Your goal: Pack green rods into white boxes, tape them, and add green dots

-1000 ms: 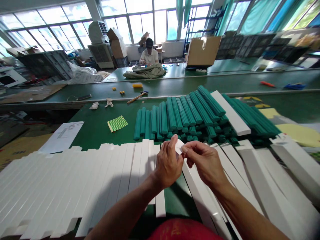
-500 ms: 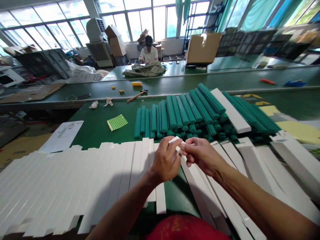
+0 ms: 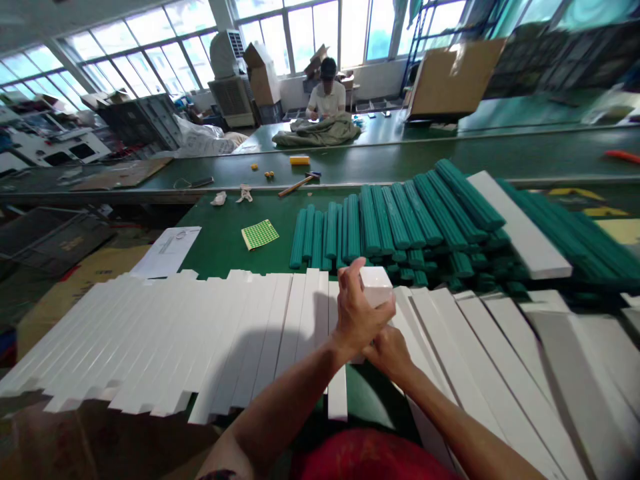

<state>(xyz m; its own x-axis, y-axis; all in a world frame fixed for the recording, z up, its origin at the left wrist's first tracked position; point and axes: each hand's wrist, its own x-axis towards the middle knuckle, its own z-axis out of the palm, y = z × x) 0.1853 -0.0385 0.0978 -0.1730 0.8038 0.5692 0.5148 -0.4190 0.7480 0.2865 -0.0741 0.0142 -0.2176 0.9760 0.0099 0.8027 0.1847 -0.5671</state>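
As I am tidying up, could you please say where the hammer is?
In the head view, the hammer lies slightly left of centre, between the yellow block and the green rods.

Left boxes (image 3: 250, 320), right boxes (image 3: 480, 360), rods (image 3: 410, 213) behind
1 box (image 3: 376, 285) is in the left hand (image 3: 361, 317), between both groups. The sticker sheet (image 3: 260, 235) lies on the table (image 3: 220, 233), left of the rods. The paper (image 3: 169, 251) is farther left.

right hand (image 3: 393, 350): gone from top of white box (image 3: 376, 283) to below left hand (image 3: 361, 310) | box end: now uncovered
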